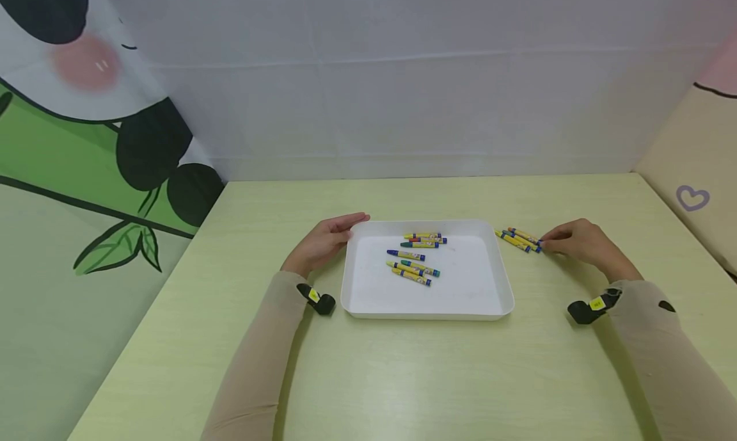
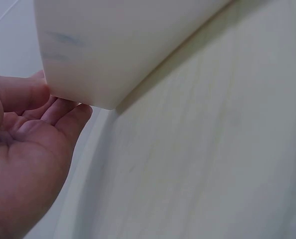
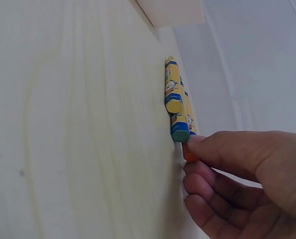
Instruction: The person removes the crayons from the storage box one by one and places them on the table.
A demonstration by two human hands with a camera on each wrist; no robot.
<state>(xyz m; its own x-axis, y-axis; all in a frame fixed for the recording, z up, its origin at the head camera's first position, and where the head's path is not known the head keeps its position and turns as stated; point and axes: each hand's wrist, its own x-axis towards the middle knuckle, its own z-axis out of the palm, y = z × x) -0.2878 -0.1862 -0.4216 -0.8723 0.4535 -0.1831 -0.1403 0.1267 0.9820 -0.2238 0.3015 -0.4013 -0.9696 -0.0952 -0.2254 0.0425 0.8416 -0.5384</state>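
A white tray [image 1: 460, 294] holds several yellow-wrapped crayons [image 1: 407, 254] with blue bands. My left hand [image 1: 322, 239] grips its far left corner. In the left wrist view, the thumb [image 2: 26, 93] lies against the tray's outer wall [image 2: 98, 55] and the other fingers curl by its edge. To the right of the tray, a small cluster of crayons [image 1: 512, 241] lies on the table, including one with a green end [image 3: 180, 135]. My right hand [image 1: 581, 242] pinches the orange end of a crayon [image 3: 190, 153] there between thumb and fingers; its far part is mostly hidden by the others.
The pale wooden table [image 1: 403, 377] runs back to a white cloth wall [image 1: 403, 108]. A cartoon-printed panel [image 1: 75, 191] borders the left side, and a cream panel with a heart [image 1: 693, 198] borders the right.
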